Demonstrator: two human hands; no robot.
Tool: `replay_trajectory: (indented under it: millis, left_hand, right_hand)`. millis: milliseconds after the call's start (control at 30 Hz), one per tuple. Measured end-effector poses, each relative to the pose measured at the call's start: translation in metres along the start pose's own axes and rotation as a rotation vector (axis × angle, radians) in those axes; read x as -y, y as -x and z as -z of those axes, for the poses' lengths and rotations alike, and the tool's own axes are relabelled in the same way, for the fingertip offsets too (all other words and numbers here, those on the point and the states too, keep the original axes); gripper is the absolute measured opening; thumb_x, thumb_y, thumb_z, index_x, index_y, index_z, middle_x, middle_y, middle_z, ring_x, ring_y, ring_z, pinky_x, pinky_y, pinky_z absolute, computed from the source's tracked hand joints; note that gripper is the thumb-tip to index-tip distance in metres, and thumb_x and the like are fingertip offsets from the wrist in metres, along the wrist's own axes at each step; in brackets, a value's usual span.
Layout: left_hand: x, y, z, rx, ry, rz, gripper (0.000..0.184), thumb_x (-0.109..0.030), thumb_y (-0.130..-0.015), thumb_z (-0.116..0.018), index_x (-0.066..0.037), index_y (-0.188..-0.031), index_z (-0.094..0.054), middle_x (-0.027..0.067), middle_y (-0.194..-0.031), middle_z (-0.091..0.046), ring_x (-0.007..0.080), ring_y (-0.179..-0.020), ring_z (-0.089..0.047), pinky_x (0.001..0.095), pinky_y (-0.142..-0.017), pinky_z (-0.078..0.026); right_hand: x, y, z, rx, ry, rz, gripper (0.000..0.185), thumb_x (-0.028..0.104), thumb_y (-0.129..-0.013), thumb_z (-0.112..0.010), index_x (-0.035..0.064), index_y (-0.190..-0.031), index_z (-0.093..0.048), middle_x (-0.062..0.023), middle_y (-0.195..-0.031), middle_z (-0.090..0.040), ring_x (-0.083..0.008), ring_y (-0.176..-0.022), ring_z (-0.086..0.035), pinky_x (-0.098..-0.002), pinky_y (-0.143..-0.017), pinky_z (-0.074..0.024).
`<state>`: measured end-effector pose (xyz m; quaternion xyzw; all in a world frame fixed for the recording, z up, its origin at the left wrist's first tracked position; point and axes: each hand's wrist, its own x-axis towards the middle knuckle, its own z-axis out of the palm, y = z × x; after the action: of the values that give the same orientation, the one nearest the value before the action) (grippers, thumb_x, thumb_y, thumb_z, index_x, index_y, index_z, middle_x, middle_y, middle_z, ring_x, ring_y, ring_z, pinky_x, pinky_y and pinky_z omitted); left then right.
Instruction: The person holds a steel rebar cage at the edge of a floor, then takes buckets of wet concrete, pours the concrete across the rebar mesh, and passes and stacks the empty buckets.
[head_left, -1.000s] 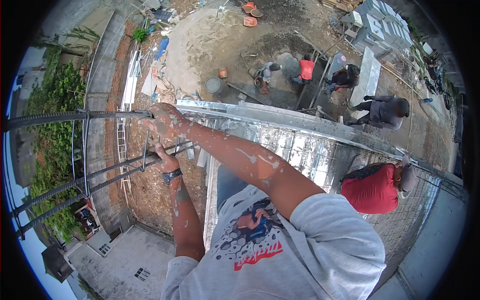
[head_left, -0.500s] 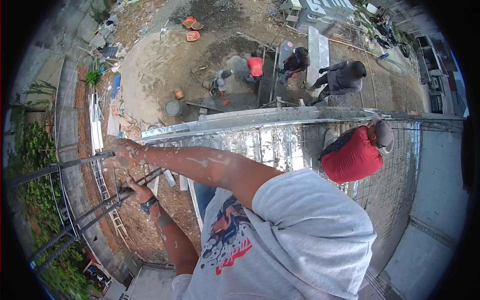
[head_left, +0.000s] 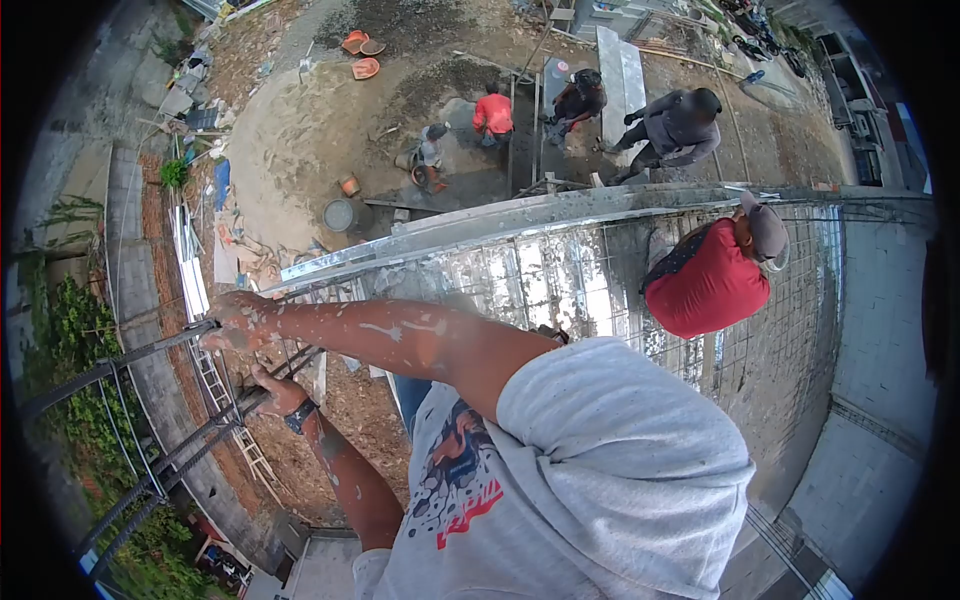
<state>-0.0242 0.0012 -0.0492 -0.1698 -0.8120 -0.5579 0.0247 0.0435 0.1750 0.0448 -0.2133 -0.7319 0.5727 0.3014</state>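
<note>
Out beyond the left end of the gridded deck (head_left: 560, 275), in the head camera's view, the person holds a steel cage (head_left: 150, 349) of ribbed bars, which slants away to the lower left above a ladder (head_left: 258, 465) and bare ground. The right hand (head_left: 240, 320) is wrapped round the near end of the upper bar, its grip closed on the steel. The left hand (head_left: 280, 393), with a dark watch (head_left: 298, 415) at its wrist, sits against the lower bars (head_left: 207, 431), thumb raised; its fingers are hidden, so how tightly that grip is closed cannot be told. Since most of the length hangs beyond the hands, it probably tips and twists easily; a full palm under the lower bars, the upper hand steadying the twist, and weight kept back from the edge would serve best. A co-worker in a red shirt (head_left: 705, 280) crouches on the deck, well apart from the bars.
</note>
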Motion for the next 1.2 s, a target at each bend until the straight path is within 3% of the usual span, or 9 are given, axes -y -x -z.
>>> replay_trajectory:
  millis: [400, 500, 600, 733, 933, 1000, 1100, 1133, 1200]
  left_hand:
    - [0.026, -0.002, 0.007, -0.042, -0.586, -0.130, 0.072, -0.040, -0.088, -0.059, 0.004, -0.135, -0.028, 0.0282, -0.126, -0.047, 0.0322, -0.111, -0.053, 0.0404, -0.093, -0.043]
    - [-0.020, 0.012, -0.001, 0.030, -0.218, 0.059, 0.060, -0.036, -0.092, -0.053, -0.010, -0.140, -0.029, 0.0234, -0.129, -0.047, 0.0340, -0.114, -0.051, 0.0470, -0.096, -0.039]
    - [0.040, -0.008, 0.009, 0.126, -0.349, -0.187, 0.049, -0.029, -0.094, -0.049, -0.019, -0.140, -0.033, 0.0147, -0.129, -0.051, 0.0356, -0.111, -0.053, 0.0548, -0.096, -0.035]
    - [0.053, -0.011, 0.013, 0.167, -0.398, -0.448, 0.046, -0.021, -0.094, -0.048, -0.021, -0.138, -0.035, 0.0065, -0.130, -0.052, 0.0377, -0.108, -0.055, 0.0595, -0.094, -0.034]
    - [0.096, -0.029, 0.019, 0.146, -0.737, -0.340, 0.048, -0.021, -0.093, -0.049, -0.022, -0.139, -0.035, 0.0093, -0.131, -0.050, 0.0374, -0.110, -0.053, 0.0590, -0.094, -0.034]
    - [0.067, -0.019, 0.018, 0.127, -0.523, -0.287, 0.049, -0.027, -0.090, -0.055, -0.011, -0.133, -0.037, 0.0155, -0.125, -0.051, 0.0330, -0.105, -0.054, 0.0514, -0.089, -0.039]
    - [-0.043, 0.021, -0.002, 0.017, -0.113, -0.159, 0.067, -0.039, -0.083, -0.066, 0.011, -0.121, -0.041, 0.0200, -0.113, -0.054, 0.0250, -0.096, -0.055, 0.0373, -0.078, -0.047]
    - [-0.062, 0.027, -0.006, -0.004, -0.019, -0.125, 0.066, -0.038, -0.083, -0.067, 0.010, -0.121, -0.041, 0.0196, -0.113, -0.054, 0.0246, -0.096, -0.054, 0.0371, -0.079, -0.047]
    - [-0.067, 0.029, -0.008, -0.005, 0.146, -0.085, 0.064, -0.037, -0.082, -0.068, 0.008, -0.121, -0.042, 0.0191, -0.114, -0.054, 0.0239, -0.097, -0.054, 0.0375, -0.080, -0.046]
  right_hand:
    - [-0.005, -0.001, -0.006, -0.067, -0.016, 0.059, 0.050, 0.050, -0.078, -0.060, 0.0016, -0.089, -0.065, -0.0190, -0.085, -0.061, -0.0335, -0.084, -0.059, -0.0418, -0.075, -0.0476]
    - [-0.010, -0.004, -0.010, -0.073, 0.015, 0.041, 0.056, 0.056, -0.076, -0.062, 0.0018, -0.090, -0.064, -0.0165, -0.087, -0.063, -0.0290, -0.083, -0.061, -0.0380, -0.075, -0.0484]
    - [-0.018, -0.009, -0.018, -0.076, -0.028, 0.052, 0.060, 0.059, -0.074, -0.062, 0.0017, -0.092, -0.063, -0.0166, -0.089, -0.063, -0.0289, -0.085, -0.062, -0.0369, -0.076, -0.0487]
    - [-0.016, -0.006, -0.017, -0.108, -0.025, 0.046, 0.058, 0.057, -0.075, -0.062, 0.0021, -0.092, -0.064, -0.0173, -0.088, -0.063, -0.0302, -0.085, -0.062, -0.0382, -0.076, -0.0485]
    - [0.000, 0.001, -0.007, -0.137, -0.012, 0.044, 0.046, 0.049, -0.077, -0.062, 0.0043, -0.084, -0.067, -0.0162, -0.082, -0.064, -0.0288, -0.077, -0.062, -0.0383, -0.067, -0.0481]
    - [-0.055, -0.025, -0.052, -0.081, -0.798, -0.046, 0.046, 0.049, -0.078, -0.062, 0.0046, -0.086, -0.067, -0.0163, -0.084, -0.064, -0.0291, -0.079, -0.062, -0.0383, -0.068, -0.0485]
    - [-0.036, -0.016, -0.036, -0.075, -0.383, 0.000, 0.056, 0.056, -0.076, -0.061, 0.0034, -0.095, -0.064, -0.0180, -0.090, -0.063, -0.0313, -0.088, -0.061, -0.0389, -0.076, -0.0481]
    - [-0.017, -0.007, -0.018, -0.085, 0.023, 0.047, 0.062, 0.060, -0.075, -0.060, 0.0027, -0.098, -0.062, -0.0188, -0.093, -0.063, -0.0324, -0.092, -0.061, -0.0393, -0.080, -0.0478]
    - [-0.010, -0.005, -0.010, -0.043, -0.009, 0.027, 0.063, 0.061, -0.075, -0.060, 0.0026, -0.100, -0.061, -0.0189, -0.095, -0.062, -0.0313, -0.093, -0.060, -0.0383, -0.081, -0.0475]
